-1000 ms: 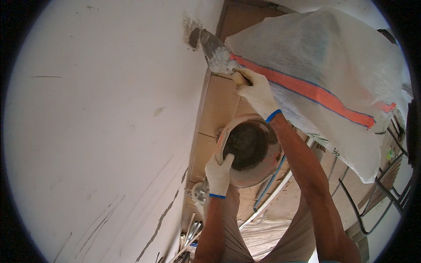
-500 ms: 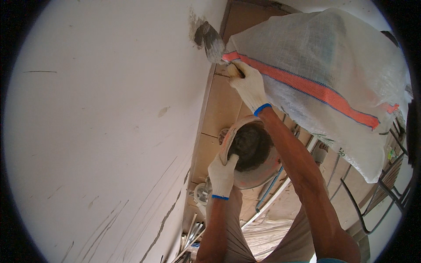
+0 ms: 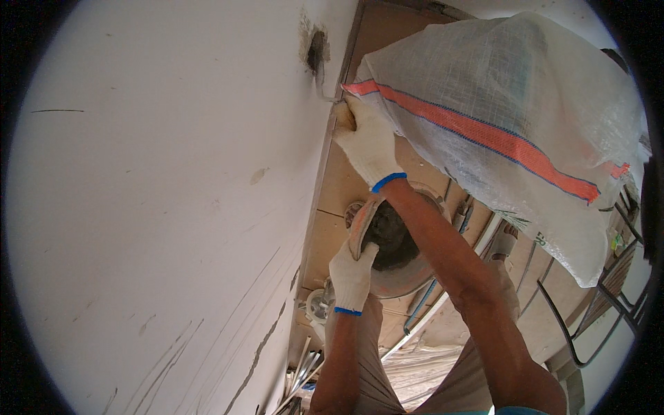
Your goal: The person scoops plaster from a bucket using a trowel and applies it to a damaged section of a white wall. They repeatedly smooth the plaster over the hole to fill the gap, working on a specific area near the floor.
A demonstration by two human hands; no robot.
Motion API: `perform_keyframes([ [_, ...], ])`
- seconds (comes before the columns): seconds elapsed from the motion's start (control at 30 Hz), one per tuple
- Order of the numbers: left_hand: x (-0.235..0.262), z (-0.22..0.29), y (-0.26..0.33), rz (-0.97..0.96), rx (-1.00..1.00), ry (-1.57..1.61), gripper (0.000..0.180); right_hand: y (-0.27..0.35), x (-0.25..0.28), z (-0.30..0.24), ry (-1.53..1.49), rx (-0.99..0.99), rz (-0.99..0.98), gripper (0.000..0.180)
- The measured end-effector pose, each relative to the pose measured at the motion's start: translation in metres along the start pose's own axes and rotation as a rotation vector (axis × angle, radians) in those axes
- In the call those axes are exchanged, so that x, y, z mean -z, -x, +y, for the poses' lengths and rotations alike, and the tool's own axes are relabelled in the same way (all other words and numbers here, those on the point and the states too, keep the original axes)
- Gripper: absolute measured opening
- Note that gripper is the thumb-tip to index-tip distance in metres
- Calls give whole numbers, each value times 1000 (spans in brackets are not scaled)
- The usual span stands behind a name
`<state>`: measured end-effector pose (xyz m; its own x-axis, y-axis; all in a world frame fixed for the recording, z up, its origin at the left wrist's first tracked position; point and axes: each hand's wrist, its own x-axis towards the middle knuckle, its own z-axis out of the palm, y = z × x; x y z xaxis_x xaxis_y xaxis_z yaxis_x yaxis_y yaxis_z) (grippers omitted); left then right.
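Observation:
My right hand point(image 3: 366, 142), in a white knit glove with a blue cuff, is closed around the handle of a small trowel point(image 3: 320, 81). Its blade shows nearly edge-on at a dark, rough-edged hole point(image 3: 316, 50) in the white wall. Lower down, my gloved left hand point(image 3: 351, 277) grips the rim of a bucket point(image 3: 401, 285), thumb on the inner side. Grey wet mortar point(image 3: 391, 235) fills part of the bucket, which is tilted; my right forearm crosses over it and hides part of it.
A big white woven sack point(image 3: 484, 90) with an orange stripe bulges close at the right. Black metal bars point(image 3: 588, 325) stand beyond it. The wall point(image 3: 173, 207) has scratches and a long crack. Pipes and rods lie on the tan tiled floor point(image 3: 328, 245) around the bucket.
My right hand has shifted left, toward the wall, and the trowel has turned from showing its flat face to nearly edge-on, uncovering more of the hole. My left hand stays on the bucket rim.

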<state>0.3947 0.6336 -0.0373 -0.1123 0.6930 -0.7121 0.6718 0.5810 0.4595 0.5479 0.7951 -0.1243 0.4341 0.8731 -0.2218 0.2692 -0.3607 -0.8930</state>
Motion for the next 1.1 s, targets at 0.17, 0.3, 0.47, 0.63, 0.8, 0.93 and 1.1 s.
perform_keyframes([
  [0.17,1,-2,-2,-24,32,-44,50,7,-9,-32,110,-41,-62,43],
  [0.3,0,0,-2,-28,19,-48,50,13,-7,-39,157,-13,-68,41],
  [0.47,1,2,-2,-32,3,-74,49,26,-5,-43,118,-5,-66,32],
  [0.63,0,0,-3,-56,18,-85,52,40,4,-38,132,-8,-78,40],
  [0.8,1,7,-1,-64,31,-78,53,32,18,-26,-23,-76,-32,37],
  [0.93,-2,4,-1,-41,-2,-45,51,4,18,-13,24,-41,15,33],
  [1.1,1,3,-2,-67,24,-77,54,-7,12,-17,-18,0,-6,28],
])
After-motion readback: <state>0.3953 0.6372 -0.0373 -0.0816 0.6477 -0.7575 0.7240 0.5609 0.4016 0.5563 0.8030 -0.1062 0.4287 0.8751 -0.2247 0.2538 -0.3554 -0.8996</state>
